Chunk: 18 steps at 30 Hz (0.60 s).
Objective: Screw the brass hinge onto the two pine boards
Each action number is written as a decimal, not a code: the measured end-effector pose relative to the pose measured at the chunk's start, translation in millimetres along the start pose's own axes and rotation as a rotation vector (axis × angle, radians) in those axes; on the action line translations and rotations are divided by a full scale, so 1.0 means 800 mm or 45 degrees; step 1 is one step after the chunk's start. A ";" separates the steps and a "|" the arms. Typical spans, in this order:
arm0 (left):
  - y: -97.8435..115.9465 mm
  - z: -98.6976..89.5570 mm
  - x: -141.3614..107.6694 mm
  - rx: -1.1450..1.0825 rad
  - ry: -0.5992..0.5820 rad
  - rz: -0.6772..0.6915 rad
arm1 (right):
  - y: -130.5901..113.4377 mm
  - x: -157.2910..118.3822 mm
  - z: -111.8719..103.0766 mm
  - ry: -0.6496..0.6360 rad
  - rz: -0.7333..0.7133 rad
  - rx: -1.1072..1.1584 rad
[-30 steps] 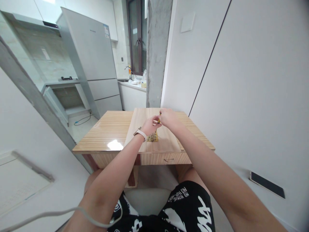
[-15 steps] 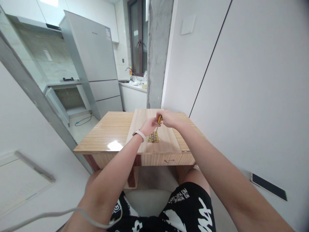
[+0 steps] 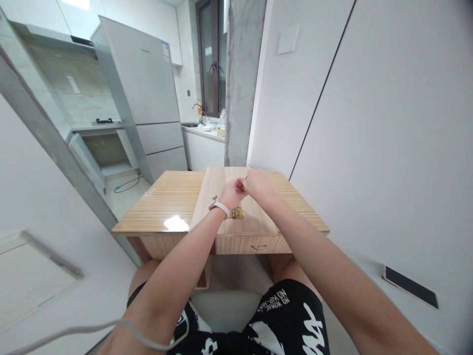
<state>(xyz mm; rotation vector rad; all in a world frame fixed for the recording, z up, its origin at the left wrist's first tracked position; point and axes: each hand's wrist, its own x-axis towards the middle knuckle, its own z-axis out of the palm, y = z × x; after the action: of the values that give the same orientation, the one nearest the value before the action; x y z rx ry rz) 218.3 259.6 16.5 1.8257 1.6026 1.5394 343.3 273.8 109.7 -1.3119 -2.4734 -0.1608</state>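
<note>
A brass-coloured hinge [image 3: 236,212] lies on the pale wooden board [image 3: 254,222], partly covered by my left wrist. Just beyond the hinge, my left hand [image 3: 233,192] has its fingers closed near a small yellow piece of the screwdriver [image 3: 243,188]. My right hand [image 3: 258,183] wraps round the screwdriver's handle from the right and hides most of it. Both hands touch or nearly touch above the board. What my left fingertips pinch is too small to make out. Some small metal pieces [image 3: 215,198] rest on the board left of my left hand.
The board lies across a striped wooden table [image 3: 158,207] with a drawer [image 3: 258,242] at its front. A white wall [image 3: 369,148] rises close on the right. Behind stand a fridge [image 3: 148,84] and a sink counter. A pale cable [image 3: 74,328] hangs at lower left.
My left hand has shifted slightly right, now covering part of the hinge and uncovering the small metal pieces. The screwdriver, earlier pointing down at the hinge, is now mostly hidden between my hands.
</note>
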 end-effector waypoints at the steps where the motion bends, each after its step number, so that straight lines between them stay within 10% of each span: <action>1: 0.001 0.001 0.000 0.011 0.025 0.010 | 0.001 0.001 0.003 -0.003 0.001 0.009; 18: -0.027 -0.009 0.006 -0.625 -0.342 -0.032 | 0.025 0.012 -0.005 -0.180 -0.543 0.209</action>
<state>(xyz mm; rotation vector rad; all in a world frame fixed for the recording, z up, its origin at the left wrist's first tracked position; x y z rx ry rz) 199.9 268.1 5.6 1.6406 1.0123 1.4402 355.4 291.5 115.7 -0.7414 -2.7888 0.0369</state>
